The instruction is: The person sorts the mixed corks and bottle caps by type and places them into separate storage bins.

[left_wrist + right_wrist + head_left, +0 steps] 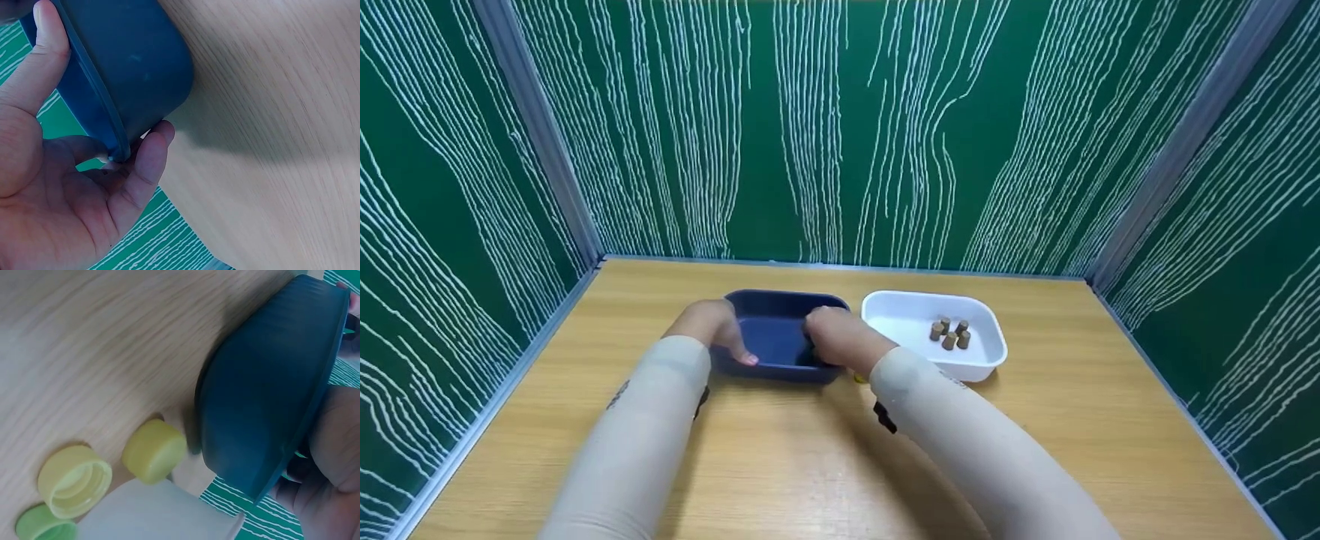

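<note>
A dark blue plastic basin (776, 341) stands left of the table's middle. At its left end my left hand (712, 326) grips the rim; in the left wrist view the thumb (50, 34) lies over the rim and the other fingers (149, 160) bear on the outside. My right hand (847, 337) reaches over the basin's right end, its fingers down inside. In the right wrist view the basin wall (253, 399) hides most of those fingers. Something dark shows beside this hand, too unclear to name.
Right of the basin stands a white basin (900, 315) holding several brown cork-like plugs (950, 340). Between the basins, near the front, lie a yellow cap (154, 450), a pale yellow cap (76, 481) and a green cap (45, 524). Green walls with white lines enclose the table (780, 465).
</note>
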The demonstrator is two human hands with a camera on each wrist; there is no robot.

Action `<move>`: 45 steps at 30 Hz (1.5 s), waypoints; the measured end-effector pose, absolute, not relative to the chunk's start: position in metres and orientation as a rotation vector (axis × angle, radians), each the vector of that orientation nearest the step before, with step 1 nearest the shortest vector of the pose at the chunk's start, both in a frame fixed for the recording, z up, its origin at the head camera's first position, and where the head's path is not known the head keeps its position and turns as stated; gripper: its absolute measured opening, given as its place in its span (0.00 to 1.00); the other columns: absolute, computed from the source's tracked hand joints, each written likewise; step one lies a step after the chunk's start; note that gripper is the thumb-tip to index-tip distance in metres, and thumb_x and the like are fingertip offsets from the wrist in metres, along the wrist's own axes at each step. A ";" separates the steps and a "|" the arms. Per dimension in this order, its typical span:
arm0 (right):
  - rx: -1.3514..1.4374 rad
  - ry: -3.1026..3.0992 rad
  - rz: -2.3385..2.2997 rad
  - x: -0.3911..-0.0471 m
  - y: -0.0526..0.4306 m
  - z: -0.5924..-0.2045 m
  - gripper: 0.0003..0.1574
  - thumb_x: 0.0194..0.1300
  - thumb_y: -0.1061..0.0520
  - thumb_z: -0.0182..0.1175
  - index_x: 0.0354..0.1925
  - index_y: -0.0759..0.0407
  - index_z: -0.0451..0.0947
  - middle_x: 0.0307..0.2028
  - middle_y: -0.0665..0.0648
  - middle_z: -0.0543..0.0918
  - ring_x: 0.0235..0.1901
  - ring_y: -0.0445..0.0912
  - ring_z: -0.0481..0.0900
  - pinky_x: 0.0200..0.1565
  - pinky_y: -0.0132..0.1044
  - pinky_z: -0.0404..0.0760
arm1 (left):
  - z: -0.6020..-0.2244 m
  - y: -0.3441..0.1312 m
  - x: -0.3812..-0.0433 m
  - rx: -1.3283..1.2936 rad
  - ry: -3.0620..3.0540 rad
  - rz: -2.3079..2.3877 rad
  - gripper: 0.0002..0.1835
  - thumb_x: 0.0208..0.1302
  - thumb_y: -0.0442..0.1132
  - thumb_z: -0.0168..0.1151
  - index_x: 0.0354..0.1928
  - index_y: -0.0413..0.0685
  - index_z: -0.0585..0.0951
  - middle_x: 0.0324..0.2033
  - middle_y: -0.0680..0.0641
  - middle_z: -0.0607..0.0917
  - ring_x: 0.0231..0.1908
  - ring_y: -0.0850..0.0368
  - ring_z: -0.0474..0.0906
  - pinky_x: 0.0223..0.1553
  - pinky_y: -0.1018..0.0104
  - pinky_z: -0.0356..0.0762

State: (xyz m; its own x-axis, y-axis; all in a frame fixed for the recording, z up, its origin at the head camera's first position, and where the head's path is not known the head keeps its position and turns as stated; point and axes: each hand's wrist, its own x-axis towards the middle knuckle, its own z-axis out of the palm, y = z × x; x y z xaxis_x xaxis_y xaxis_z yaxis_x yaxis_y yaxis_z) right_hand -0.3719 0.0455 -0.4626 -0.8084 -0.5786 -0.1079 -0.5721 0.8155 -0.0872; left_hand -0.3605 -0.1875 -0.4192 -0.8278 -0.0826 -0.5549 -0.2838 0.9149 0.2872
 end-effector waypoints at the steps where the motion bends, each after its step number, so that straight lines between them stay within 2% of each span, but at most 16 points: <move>1: -0.918 2.874 -0.068 -0.370 0.046 -0.461 0.09 0.82 0.62 0.64 0.52 0.58 0.90 0.43 0.57 0.90 0.41 0.51 0.83 0.56 0.46 0.92 | -0.419 -0.188 -0.360 -0.266 2.522 0.490 0.67 0.60 0.59 0.89 0.88 0.31 0.59 0.86 0.30 0.65 0.84 0.30 0.65 0.87 0.35 0.66; 8: -0.927 2.900 -0.079 -0.354 0.051 -0.444 0.13 0.81 0.58 0.69 0.58 0.59 0.91 0.48 0.58 0.93 0.43 0.51 0.86 0.58 0.47 0.95 | -0.415 -0.186 -0.357 -0.281 2.515 0.505 0.66 0.61 0.59 0.88 0.87 0.32 0.61 0.86 0.30 0.66 0.84 0.31 0.66 0.86 0.35 0.66; 11: -0.936 2.915 -0.102 -0.348 0.059 -0.438 0.14 0.81 0.57 0.69 0.60 0.58 0.91 0.51 0.58 0.93 0.45 0.50 0.87 0.58 0.47 0.95 | -0.411 -0.186 -0.355 -0.238 2.514 0.430 0.67 0.62 0.62 0.87 0.87 0.30 0.60 0.86 0.30 0.66 0.85 0.32 0.65 0.87 0.38 0.65; 15: -0.953 2.935 -0.180 -0.341 0.076 -0.434 0.15 0.80 0.57 0.71 0.60 0.57 0.92 0.50 0.57 0.93 0.45 0.49 0.88 0.56 0.46 0.95 | -0.409 -0.185 -0.355 -0.203 2.513 0.365 0.67 0.62 0.64 0.86 0.86 0.28 0.61 0.86 0.31 0.67 0.85 0.33 0.65 0.88 0.41 0.65; 18: -0.986 2.971 -0.202 -0.337 0.090 -0.431 0.15 0.78 0.57 0.74 0.59 0.57 0.93 0.49 0.56 0.92 0.44 0.48 0.89 0.56 0.45 0.95 | -0.411 -0.184 -0.356 -0.230 2.518 0.406 0.66 0.61 0.63 0.87 0.86 0.29 0.62 0.85 0.31 0.68 0.84 0.33 0.67 0.87 0.39 0.66; 23: -1.086 3.050 -0.126 -0.331 0.110 -0.426 0.11 0.78 0.56 0.72 0.55 0.56 0.93 0.47 0.57 0.93 0.42 0.48 0.89 0.54 0.43 0.96 | -0.416 -0.184 -0.360 -0.239 2.525 0.432 0.65 0.62 0.62 0.87 0.86 0.29 0.62 0.85 0.30 0.69 0.83 0.32 0.67 0.87 0.37 0.67; 29: -1.110 3.053 -0.207 -0.323 0.128 -0.423 0.12 0.78 0.58 0.72 0.55 0.55 0.94 0.49 0.57 0.93 0.47 0.50 0.91 0.57 0.46 0.95 | -0.416 -0.186 -0.358 -0.254 2.542 0.453 0.65 0.61 0.60 0.88 0.86 0.30 0.63 0.84 0.30 0.69 0.82 0.31 0.68 0.85 0.35 0.69; 36: -1.135 3.037 -0.201 -0.313 0.146 -0.427 0.08 0.79 0.54 0.72 0.51 0.53 0.94 0.44 0.54 0.92 0.40 0.48 0.89 0.51 0.44 0.96 | -0.414 -0.186 -0.356 -0.266 2.535 0.458 0.66 0.62 0.61 0.87 0.87 0.30 0.61 0.85 0.30 0.68 0.83 0.32 0.67 0.86 0.36 0.67; 45: -1.078 3.009 -0.136 -0.300 0.162 -0.438 0.14 0.75 0.54 0.77 0.56 0.55 0.93 0.47 0.57 0.95 0.39 0.50 0.91 0.52 0.50 0.97 | -0.412 -0.185 -0.356 -0.261 2.515 0.416 0.67 0.61 0.63 0.87 0.87 0.30 0.60 0.86 0.29 0.67 0.84 0.31 0.66 0.86 0.37 0.69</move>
